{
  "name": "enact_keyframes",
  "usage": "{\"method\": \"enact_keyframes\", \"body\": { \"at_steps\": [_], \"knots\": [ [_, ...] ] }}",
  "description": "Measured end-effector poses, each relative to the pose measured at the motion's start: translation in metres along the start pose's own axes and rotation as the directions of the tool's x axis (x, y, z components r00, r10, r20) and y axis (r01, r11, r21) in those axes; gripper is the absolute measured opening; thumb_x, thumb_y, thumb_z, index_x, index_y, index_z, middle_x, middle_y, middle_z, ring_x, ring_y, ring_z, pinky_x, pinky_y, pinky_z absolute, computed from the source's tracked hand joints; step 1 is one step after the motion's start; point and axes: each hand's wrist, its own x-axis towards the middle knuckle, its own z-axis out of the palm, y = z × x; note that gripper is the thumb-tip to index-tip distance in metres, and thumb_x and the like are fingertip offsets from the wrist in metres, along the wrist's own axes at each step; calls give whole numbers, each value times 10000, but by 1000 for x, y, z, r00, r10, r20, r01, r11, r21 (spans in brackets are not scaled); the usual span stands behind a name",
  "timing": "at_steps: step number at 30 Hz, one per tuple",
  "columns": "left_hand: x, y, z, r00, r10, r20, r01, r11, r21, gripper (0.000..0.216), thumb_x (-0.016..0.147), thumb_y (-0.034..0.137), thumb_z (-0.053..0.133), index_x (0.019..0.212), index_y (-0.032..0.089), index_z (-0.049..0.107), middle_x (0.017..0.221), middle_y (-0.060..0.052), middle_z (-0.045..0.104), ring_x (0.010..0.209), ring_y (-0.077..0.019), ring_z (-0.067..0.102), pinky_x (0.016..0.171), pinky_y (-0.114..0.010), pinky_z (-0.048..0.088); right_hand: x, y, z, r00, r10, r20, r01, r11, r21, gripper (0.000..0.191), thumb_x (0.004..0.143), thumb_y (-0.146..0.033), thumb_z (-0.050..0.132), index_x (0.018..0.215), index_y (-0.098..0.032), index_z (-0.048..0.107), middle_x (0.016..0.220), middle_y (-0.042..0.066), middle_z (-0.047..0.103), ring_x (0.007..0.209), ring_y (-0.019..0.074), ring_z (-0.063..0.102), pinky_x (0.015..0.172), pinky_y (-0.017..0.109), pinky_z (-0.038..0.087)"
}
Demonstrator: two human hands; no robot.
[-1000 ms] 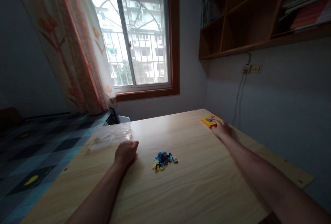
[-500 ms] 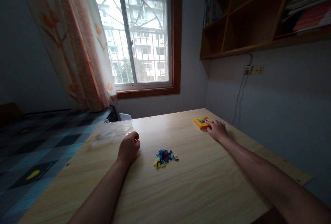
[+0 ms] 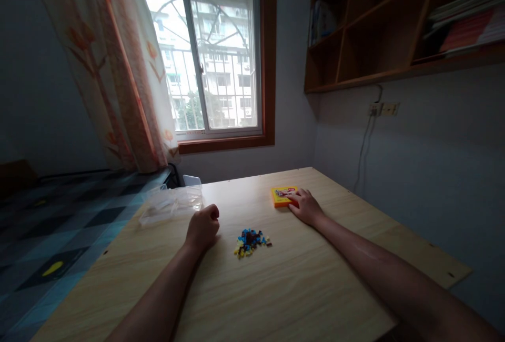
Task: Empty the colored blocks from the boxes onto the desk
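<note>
A small heap of tiny blue, yellow and dark building bricks [image 3: 250, 241] lies in the middle of the light wooden table [image 3: 276, 289]. My left hand [image 3: 202, 228] rests on the table just left of the heap, curled into a loose fist with nothing visible in it. My right hand [image 3: 304, 207] lies on the near right edge of a flat orange box [image 3: 282, 195] with a picture on top. Its fingers are stretched flat and press on the box. The box sits behind and to the right of the heap.
A clear plastic bag or tray [image 3: 170, 204] lies at the table's far left corner. A window [image 3: 213, 52] with a curtain [image 3: 118, 68] is behind. Wooden wall shelves [image 3: 394, 21] with books hang at the upper right. A cable [image 3: 363, 147] runs down from a wall socket.
My right hand has slid the orange box from the far right of the table leftward and nearer the heap. My left hand has stayed in place, closed.
</note>
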Motion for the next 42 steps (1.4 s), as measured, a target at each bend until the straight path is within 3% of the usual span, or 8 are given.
{"method": "enact_keyframes", "body": {
  "at_steps": [11, 16, 22, 27, 30, 33, 37, 42],
  "knots": [
    [3, -12, 5, 994, -70, 82, 80, 990, -117, 191, 986, 319, 626, 1050, 142, 660, 1033, -51, 681, 889, -188, 670, 798, -369, 579, 13, -78, 25, 969, -245, -13, 241, 939, 246, 348, 825, -272, 704, 1170, -265, 749, 1074, 93, 608, 1067, 254, 516, 980, 376, 453],
    [13, -22, 9, 978, -172, 119, 190, 969, -160, 227, 989, 329, 623, 1105, 136, 644, 1037, -54, 677, 847, -180, 674, 742, -346, 588, 12, -86, 24, 957, -285, -57, 284, 879, 384, 402, 808, -186, 677, 1204, -224, 730, 1089, 82, 632, 1083, 221, 548, 1007, 341, 461],
    [29, -8, 26, 974, -212, 82, 224, 956, -190, 245, 992, 355, 613, 1121, 148, 646, 1094, -70, 670, 940, -208, 667, 832, -406, 575, 15, -79, 25, 978, -193, -81, 208, 852, 480, 446, 835, -177, 623, 1278, -191, 678, 1237, 102, 611, 1179, 216, 543, 1080, 362, 432],
    [32, 3, 37, 997, -67, -34, 55, 960, -274, 273, 1005, 375, 583, 1140, 145, 638, 1118, -79, 673, 1001, -225, 664, 898, -440, 549, 22, -70, 32, 985, -172, 5, 148, 858, 492, 614, 816, -279, 665, 1415, -194, 565, 1390, 115, 561, 1303, 258, 491, 1146, 415, 374],
    [29, 5, 40, 996, 70, -61, -85, 951, -298, 331, 982, 394, 569, 1201, 157, 639, 1212, -104, 671, 1139, -263, 632, 990, -456, 509, 22, -69, 34, 983, -167, 73, 113, 872, 476, 717, 822, -367, 674, 1485, -173, 483, 1456, 136, 518, 1381, 308, 427, 1174, 466, 322],
    [26, 6, 41, 980, 193, -42, -197, 932, -306, 458, 913, 458, 589, 1277, 185, 637, 1352, -123, 623, 1288, -311, 550, 1081, -467, 449, 20, -70, 35, 979, -145, 140, 69, 895, 441, 818, 814, -438, 685, 1536, -174, 407, 1508, 150, 466, 1435, 376, 348, 1174, 534, 283],
    [23, 7, 41, 960, 279, 14, -262, 916, -305, 609, 839, 519, 652, 1342, 177, 615, 1438, -165, 559, 1337, -357, 508, 1116, -510, 402, 18, -70, 34, 970, -133, 202, 43, 917, 397, 872, 809, -460, 692, 1564, -184, 353, 1530, 152, 439, 1443, 379, 342, 1169, 530, 287],
    [18, 10, 38, 940, 337, 56, -307, 906, -292, 684, 741, 502, 760, 1333, 184, 630, 1425, -169, 575, 1316, -372, 526, 1114, -503, 404, 17, -71, 32, 958, -164, 234, 74, 933, 353, 767, 817, -444, 687, 1503, -180, 467, 1519, 146, 459, 1446, 370, 345, 1183, 530, 267]
  ]
}}
